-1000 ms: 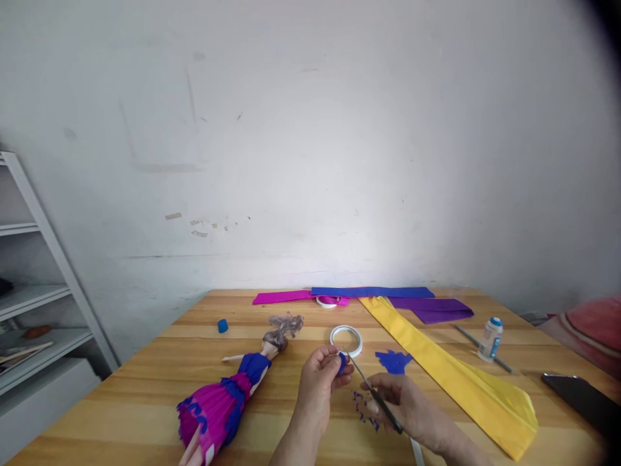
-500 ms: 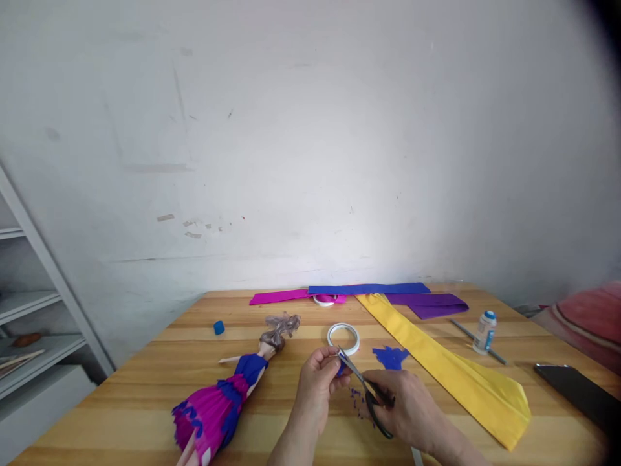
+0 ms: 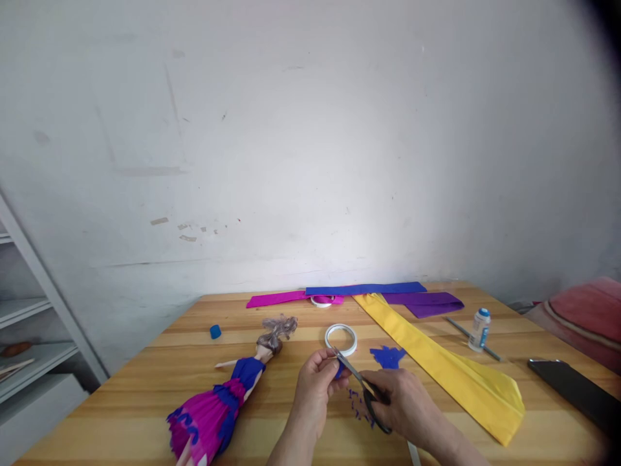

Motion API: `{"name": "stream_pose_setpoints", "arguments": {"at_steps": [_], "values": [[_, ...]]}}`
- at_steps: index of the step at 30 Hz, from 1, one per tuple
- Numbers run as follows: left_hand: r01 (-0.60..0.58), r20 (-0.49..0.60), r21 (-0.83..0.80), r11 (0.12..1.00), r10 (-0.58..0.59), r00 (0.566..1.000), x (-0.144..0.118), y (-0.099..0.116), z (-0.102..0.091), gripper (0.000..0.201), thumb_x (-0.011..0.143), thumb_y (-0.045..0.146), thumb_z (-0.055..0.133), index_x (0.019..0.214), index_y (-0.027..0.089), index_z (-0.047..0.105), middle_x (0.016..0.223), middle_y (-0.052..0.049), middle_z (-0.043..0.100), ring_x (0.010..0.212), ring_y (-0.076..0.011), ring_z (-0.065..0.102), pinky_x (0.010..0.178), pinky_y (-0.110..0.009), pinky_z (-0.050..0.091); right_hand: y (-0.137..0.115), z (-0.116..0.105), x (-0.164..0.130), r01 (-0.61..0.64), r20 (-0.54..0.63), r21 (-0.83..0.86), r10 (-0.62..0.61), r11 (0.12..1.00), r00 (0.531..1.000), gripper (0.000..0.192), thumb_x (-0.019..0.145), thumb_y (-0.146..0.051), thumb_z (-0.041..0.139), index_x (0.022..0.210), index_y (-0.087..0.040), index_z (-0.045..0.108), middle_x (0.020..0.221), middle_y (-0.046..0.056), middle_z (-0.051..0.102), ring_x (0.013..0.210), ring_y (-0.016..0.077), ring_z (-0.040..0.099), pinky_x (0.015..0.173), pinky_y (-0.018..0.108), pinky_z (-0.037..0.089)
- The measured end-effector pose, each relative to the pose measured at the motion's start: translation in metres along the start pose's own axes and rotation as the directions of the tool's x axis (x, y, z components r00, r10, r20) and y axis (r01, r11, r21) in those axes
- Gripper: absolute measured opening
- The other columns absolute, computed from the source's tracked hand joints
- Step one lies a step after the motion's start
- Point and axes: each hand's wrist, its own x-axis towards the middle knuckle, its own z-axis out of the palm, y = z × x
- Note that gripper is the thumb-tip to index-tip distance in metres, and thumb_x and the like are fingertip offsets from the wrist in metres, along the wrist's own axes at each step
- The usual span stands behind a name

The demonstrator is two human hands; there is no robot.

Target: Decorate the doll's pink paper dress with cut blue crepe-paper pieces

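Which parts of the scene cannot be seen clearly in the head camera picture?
- Small blue paper piece: mostly hidden by the left hand.
- Black-handled scissors: handles covered by the right hand.
- Doll in pink and blue paper dress: legs cut off by the bottom edge.
- Small white glue bottle: label too small.

Bare wood lies open at the lower left edge of the table (image 3: 121,414). The doll (image 3: 228,395) blocks lower centre-left, the tape ring (image 3: 340,338) sits centre, and the yellow paper strip (image 3: 436,362) bars the right.
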Motion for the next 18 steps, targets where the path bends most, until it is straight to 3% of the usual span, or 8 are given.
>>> {"name": "stream_pose_setpoints", "arguments": {"at_steps": [6, 11, 15, 18], "values": [[0.008, -0.012, -0.008, 1.000, -0.008, 1.000, -0.0009, -0.0015, 0.0002, 0.033, 0.061, 0.028, 0.075, 0.086, 0.012, 0.060, 0.073, -0.007, 0.068, 0.066, -0.0164, 0.064, 0.059, -0.026, 0.049, 0.0015, -0.0014, 0.0003, -0.003, 0.032, 0.119, -0.001, 0.993, 0.999, 0.008, 0.070, -0.019, 0.050, 0.063, -0.019, 0.054, 0.052, -0.006, 0.043, 0.050, 0.0082, 0.033, 0.050, 0.020, 0.023], [-0.014, -0.056, -0.027, 1.000, 0.013, 0.998, -0.0012, -0.0022, 0.0018, 0.037, 0.058, 0.029, 0.077, 0.085, 0.013, 0.058, 0.078, -0.009, 0.069, 0.070, -0.0191, 0.066, 0.062, -0.027, 0.051, 0.0043, -0.0003, 0.0012, -0.083, 0.016, 0.233, 0.081, 0.969, 0.997, 0.010, 0.072, -0.026, 0.052, 0.069, -0.019, 0.058, 0.052, -0.006, 0.041, 0.050, 0.0089, 0.031, 0.048, 0.020, 0.023], [-0.032, -0.127, -0.033, 0.999, 0.028, 0.991, 0.0006, -0.0027, 0.0022, 0.040, 0.052, 0.031, 0.079, 0.082, 0.013, 0.058, 0.074, -0.009, 0.069, 0.067, -0.0197, 0.066, 0.059, -0.028, 0.051, 0.0008, -0.0019, 0.0001, -0.053, 0.005, 0.182, 0.053, 0.982, 0.999, 0.013, 0.070, -0.031, 0.055, 0.074, -0.020, 0.063, 0.061, -0.003, 0.053, 0.056, 0.0113, 0.042, 0.054, 0.021, 0.029], [-0.044, -0.122, 0.019, 0.999, 0.046, 0.991, 0.0016, -0.0014, 0.0014, 0.039, 0.055, 0.030, 0.077, 0.085, 0.013, 0.058, 0.074, -0.007, 0.068, 0.065, -0.0190, 0.065, 0.058, -0.028, 0.051, -0.0033, -0.0042, -0.0008, -0.032, 0.032, 0.116, 0.029, 0.993, 0.999, 0.014, 0.069, -0.030, 0.056, 0.076, -0.021, 0.064, 0.062, -0.003, 0.057, 0.059, 0.0123, 0.046, 0.056, 0.022, 0.030]]}}
